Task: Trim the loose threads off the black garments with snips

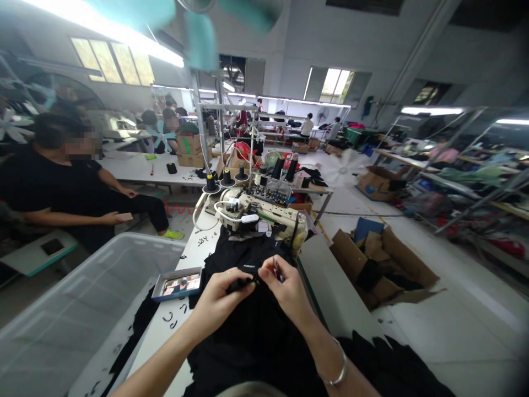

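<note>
A: Hands?
B: Left hand (231, 289) nearly closed, fingers pinching a bunched fold of the black cloth (248, 325). Right hand (285, 284) just beside it, fingers curled in a pinch round a small dark tool (278, 269), type unclear. Cloth runs beneath both hands, over the counter (155, 358), up to the sewing machine (268, 212) ahead.
A: Containers?
B: Left of the left hand, small open box (156, 293), lit screen (182, 284) inside. Farther left, plastic bin (95, 286): dark fabric, scraps. Right of the right hand, cardboard box (413, 259): brown cardboard, dark material.
</note>
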### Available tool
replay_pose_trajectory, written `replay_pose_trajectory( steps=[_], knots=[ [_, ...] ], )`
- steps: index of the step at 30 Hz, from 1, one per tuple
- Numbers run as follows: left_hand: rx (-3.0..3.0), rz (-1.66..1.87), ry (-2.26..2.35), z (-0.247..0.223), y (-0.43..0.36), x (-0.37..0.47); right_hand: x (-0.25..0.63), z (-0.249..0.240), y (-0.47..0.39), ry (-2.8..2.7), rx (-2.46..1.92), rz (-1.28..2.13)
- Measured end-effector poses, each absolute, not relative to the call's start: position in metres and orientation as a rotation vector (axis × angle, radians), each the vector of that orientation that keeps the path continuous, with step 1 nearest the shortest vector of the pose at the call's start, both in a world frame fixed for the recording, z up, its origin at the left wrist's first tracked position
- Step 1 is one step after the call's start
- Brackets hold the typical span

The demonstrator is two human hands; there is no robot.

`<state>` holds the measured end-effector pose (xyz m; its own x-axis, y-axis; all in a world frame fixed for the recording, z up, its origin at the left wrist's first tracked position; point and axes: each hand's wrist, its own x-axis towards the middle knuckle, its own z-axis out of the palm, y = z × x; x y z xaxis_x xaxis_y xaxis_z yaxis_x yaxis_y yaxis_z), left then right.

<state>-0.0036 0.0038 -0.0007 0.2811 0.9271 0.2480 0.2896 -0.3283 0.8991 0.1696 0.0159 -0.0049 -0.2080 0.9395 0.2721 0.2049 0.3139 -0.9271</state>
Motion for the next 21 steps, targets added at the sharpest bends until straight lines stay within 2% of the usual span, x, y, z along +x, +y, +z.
replay_pose_trajectory(
  steps=[9, 21],
  knots=[
    [1.716, 1.084, 1.096, 0.002, 0.004, -0.01, 0.177, 0.002, -0.008, -1.917, -0.985, 0.892],
    [1.82, 1.009, 1.069, 0.002, 0.001, -0.01, 0.172, -0.003, -0.004, -1.83, -0.957, 0.918]
  ],
)
